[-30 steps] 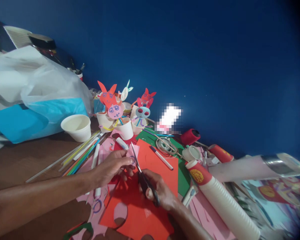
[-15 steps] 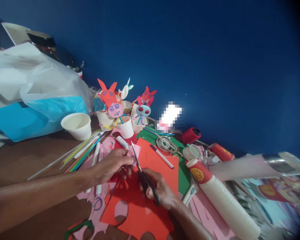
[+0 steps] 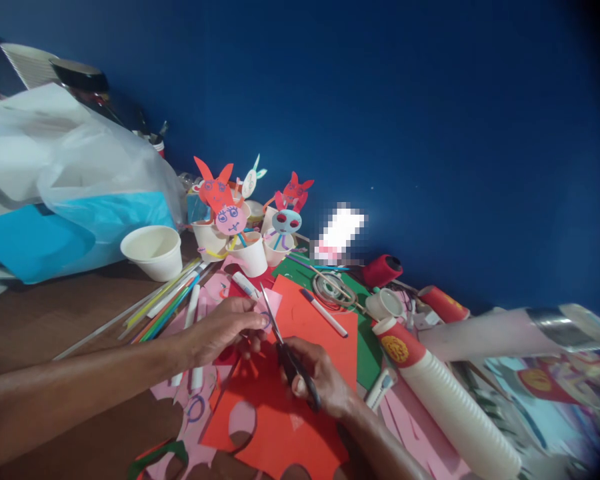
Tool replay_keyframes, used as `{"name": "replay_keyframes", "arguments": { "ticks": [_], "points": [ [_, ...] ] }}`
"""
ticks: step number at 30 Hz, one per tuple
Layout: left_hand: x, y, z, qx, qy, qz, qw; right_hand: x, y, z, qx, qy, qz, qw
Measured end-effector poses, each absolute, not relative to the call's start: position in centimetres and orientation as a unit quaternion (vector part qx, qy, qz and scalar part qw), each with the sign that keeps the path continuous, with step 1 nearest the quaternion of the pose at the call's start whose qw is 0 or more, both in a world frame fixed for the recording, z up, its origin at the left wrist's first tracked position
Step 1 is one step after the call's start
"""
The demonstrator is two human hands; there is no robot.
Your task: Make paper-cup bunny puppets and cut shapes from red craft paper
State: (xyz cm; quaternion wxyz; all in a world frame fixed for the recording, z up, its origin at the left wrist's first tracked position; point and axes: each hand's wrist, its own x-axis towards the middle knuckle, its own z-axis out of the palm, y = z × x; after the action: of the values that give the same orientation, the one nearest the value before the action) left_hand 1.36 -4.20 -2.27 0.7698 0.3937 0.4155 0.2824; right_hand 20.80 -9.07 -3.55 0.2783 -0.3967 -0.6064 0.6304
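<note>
My left hand (image 3: 237, 328) pinched a small pink paper piece (image 3: 269, 308) between thumb and fingers, above a red sheet (image 3: 320, 380) with rounded cutouts. My right hand (image 3: 317, 377) gripped the black-handled scissors (image 3: 291, 360), fingers curled around the handles, blades at the pink piece. Beyond stood paper-faced figures (image 3: 231, 220) in white cups (image 3: 250, 257); a capped marker (image 3: 325, 313) lay on the red sheet.

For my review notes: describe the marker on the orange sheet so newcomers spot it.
Start at the large orange sheet. Beyond the right hand, on the sheet's far part, lies a slanted white marker, dark-ended. Unlike the white pens nearby, it lies on orange.
</note>
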Motion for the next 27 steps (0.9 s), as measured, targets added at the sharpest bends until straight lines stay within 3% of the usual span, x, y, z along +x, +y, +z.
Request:
{"name": "replay_keyframes", "arguments": {
  "ticks": [27],
  "points": [
    [1.75, -4.7, -2.12, 0.377, 0.453, 0.288, 0.755, 20.49, -9.28, -3.45, -0.385, -0.618, 0.624, 0.283]
  ]
}}
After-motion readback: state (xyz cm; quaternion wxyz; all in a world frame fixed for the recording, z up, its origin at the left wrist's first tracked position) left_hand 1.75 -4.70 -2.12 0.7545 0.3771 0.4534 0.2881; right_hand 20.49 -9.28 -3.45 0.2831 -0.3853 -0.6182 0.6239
